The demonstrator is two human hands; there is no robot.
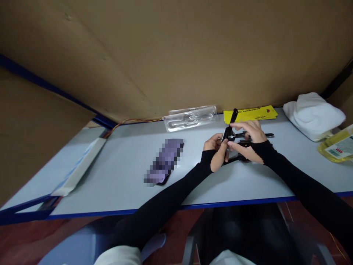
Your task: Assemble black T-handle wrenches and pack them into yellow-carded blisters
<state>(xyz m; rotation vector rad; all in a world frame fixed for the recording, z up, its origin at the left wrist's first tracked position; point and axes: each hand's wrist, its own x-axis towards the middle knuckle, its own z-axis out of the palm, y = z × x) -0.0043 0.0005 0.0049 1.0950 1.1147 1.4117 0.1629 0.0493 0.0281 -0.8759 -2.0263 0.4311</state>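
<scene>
A black spring clamp [234, 117] is held just above the table, tilted with one handle pointing up and away. My left hand [217, 154] closes on its lower left part, fingers and thumb wrapped round it. From the other side my right hand [249, 137] grips the same clamp between thumb and fingers. More black clamps lie on the table under and behind my hands; one clamp's dark end [268, 135] sticks out to the right, and another clamp [239, 159] shows below my right hand. My hands cover much of them.
Yellow printed cards [261, 113] lie at the back by the board wall. Left of them is a clear plastic blister tray [191, 118]. A phone [168, 156] lies left of my hands. At the right are a white cloth bundle [311, 114] and a yellow liquid pack [338, 147].
</scene>
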